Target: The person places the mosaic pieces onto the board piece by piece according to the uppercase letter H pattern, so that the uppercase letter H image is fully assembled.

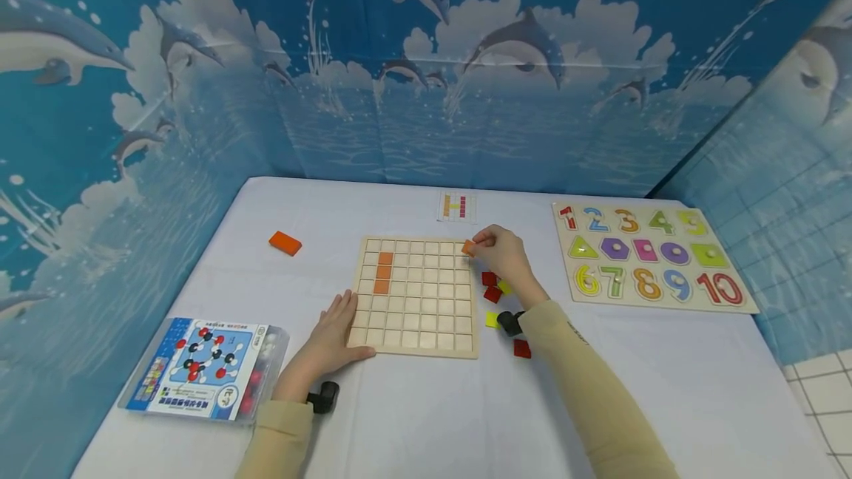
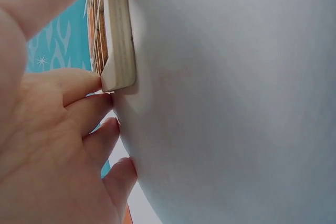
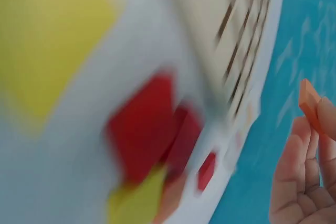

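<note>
A wooden grid board point(image 1: 419, 322) lies on the white table, with three orange square tiles point(image 1: 384, 271) in a column at its upper left. My left hand point(image 1: 329, 335) rests along the board's left edge, fingers extended and thumb by the near corner. Between thumb and fingertips my right hand point(image 1: 502, 251) pinches an orange tile point(image 3: 310, 103), held over the board's far right corner. Right of the board, partly under the right arm, are red tiles point(image 1: 492, 293) and yellow tiles point(image 1: 492, 319). In the right wrist view an orange tile point(image 3: 170, 198) shows among these loose tiles.
Behind the board lies a small pattern card point(image 1: 457, 206). An orange block point(image 1: 285, 243) sits at the far left. A boxed molecule kit point(image 1: 200, 369) occupies the near left, and a number-and-shape puzzle board point(image 1: 655, 257) the right. Dolphin-print curtain point(image 1: 426, 124) hangs behind the table.
</note>
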A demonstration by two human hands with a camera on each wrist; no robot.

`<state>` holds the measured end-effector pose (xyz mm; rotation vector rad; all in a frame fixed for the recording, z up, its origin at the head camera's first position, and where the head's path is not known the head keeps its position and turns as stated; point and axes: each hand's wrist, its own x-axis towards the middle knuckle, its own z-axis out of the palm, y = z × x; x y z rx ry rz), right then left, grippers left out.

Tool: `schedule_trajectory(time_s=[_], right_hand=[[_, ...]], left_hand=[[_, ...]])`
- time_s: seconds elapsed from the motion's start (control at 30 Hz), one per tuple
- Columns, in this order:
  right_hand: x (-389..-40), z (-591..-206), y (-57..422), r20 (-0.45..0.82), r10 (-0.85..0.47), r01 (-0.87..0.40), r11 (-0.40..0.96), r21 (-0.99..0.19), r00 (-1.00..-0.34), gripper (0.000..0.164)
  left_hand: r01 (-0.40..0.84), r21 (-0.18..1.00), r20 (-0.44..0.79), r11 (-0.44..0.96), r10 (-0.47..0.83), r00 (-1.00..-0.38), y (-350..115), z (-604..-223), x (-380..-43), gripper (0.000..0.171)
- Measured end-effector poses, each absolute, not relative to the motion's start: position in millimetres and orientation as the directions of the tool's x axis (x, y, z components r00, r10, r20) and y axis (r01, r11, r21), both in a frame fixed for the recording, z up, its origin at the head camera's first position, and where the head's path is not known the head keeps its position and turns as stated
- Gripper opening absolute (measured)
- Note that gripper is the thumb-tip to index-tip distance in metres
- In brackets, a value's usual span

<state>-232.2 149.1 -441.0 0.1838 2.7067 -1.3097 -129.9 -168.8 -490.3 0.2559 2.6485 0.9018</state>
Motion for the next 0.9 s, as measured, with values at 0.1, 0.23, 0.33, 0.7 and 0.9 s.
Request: schedule_trajectory(time_s=[0.1,0.23,0.33,0.7,0.9], right_hand=[[-225.9,-437.7,130.9,-0.155,-0.021,0.111,0.602,-0.791,-0.988,0.018],[-217.6,-441.1,106.8,-0.181,-0.095,0.091,0.59,-0.802,-0.979,0.016],[-211.8,-445.9,90.0,-0.202,-0.14,0.087,0.571,-0.816,-0.969,0.015],[-201.3,-456.1,41.8,-0.234,-0.3,0.04,0.534,-0.845,-0.925,0.007],[-202.1,-459.7,27.7,-0.236,-0.323,-0.004,0.596,-0.803,-0.916,0.007]], left_hand=[[0.061,0.624,-0.245,0.779,0.27,-0.931,-168.6,-491.1,-130.0,0.109],[0.06,0.63,-0.244,0.775,0.27,-0.931,-168.5,-491.9,-129.2,0.109],[0.063,0.632,-0.243,0.773,0.275,-0.93,-168.5,-492.1,-128.6,0.109],[0.067,0.611,-0.259,0.789,0.279,-0.925,-169.6,-493.6,-129.9,0.109],[0.079,0.619,-0.249,0.781,0.291,-0.924,-170.3,-493.2,-130.4,0.108]])
